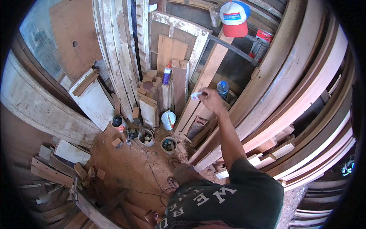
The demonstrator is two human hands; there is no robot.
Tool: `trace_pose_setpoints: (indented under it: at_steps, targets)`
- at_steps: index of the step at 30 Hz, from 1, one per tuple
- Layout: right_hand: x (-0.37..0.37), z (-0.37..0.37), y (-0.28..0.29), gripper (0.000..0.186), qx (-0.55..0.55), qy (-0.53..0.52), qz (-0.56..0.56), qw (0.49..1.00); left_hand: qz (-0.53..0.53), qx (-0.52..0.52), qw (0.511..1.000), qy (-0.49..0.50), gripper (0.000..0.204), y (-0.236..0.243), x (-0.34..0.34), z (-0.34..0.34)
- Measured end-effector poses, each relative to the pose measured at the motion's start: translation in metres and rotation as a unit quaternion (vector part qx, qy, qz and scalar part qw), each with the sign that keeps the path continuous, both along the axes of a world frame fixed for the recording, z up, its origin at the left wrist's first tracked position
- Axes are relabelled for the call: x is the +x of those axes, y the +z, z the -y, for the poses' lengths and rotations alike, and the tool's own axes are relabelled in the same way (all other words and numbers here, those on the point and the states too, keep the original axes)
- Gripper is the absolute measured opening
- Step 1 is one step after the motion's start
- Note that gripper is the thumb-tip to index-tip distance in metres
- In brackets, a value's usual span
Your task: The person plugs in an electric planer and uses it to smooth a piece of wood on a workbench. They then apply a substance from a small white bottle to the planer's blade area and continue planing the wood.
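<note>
My right hand (210, 100) is stretched out ahead, its fingers pinched on a small whitish thing with pinkish marks (196, 95), too small to name. It hovers over leaning planks. Just right of it stands a clear plastic bottle with a blue cap (222, 88). Below the hand a handsaw's brown handle (200, 121) shows among the boards. Farther left, a purple bottle with a red top (166, 74) rests by stacked wood blocks (149, 84). Low in the view, my left hand (151, 216) hangs beside my body; its fingers are too small and dark to read.
Several buckets of tools, one a white bucket (168, 120), stand on the sawdust-covered floor (114, 162). A cord (152, 171) trails near my feet. Long boards (282, 99) lean at the right. Wood offcuts (72, 152) lie at left. A cap (234, 19) hangs at the back.
</note>
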State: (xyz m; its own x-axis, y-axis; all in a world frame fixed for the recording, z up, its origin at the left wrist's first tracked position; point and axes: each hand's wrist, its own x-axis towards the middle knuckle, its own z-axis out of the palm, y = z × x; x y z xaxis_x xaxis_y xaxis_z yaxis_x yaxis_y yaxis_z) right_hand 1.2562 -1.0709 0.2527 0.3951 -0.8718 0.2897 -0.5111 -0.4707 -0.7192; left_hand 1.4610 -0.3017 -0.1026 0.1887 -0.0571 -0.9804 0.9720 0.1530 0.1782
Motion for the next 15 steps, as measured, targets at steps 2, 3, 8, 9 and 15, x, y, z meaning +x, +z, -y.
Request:
trace_pose_setpoints:
  at_steps: [2, 3, 8, 9, 15]
  targets:
    - [0.007, 0.038, 0.004, 0.026, -0.028, -0.021, 0.001, 0.999, -0.078, -0.141, 0.987, 0.017, 0.022, 0.002, 0.013, 0.010]
    - [0.016, 0.058, 0.010, 0.027, -0.028, -0.030, -0.002, 0.999, -0.114, -0.211, 0.970, 0.024, 0.023, 0.003, 0.024, 0.018]
    - [0.055, 0.149, 0.041, 0.027, -0.086, -0.047, 0.006, 0.995, 0.038, 0.002, 0.983, -0.177, 0.021, -0.001, 0.057, 0.104]
    - [0.060, 0.167, 0.052, 0.027, -0.113, -0.043, 0.004, 0.993, 0.057, 0.016, 0.976, -0.209, 0.020, -0.002, 0.069, 0.118]
    - [0.071, 0.250, 0.218, 0.035, -0.269, -0.125, -0.090, 0.951, 0.124, 0.043, 0.942, -0.308, 0.018, 0.002, 0.126, 0.192]
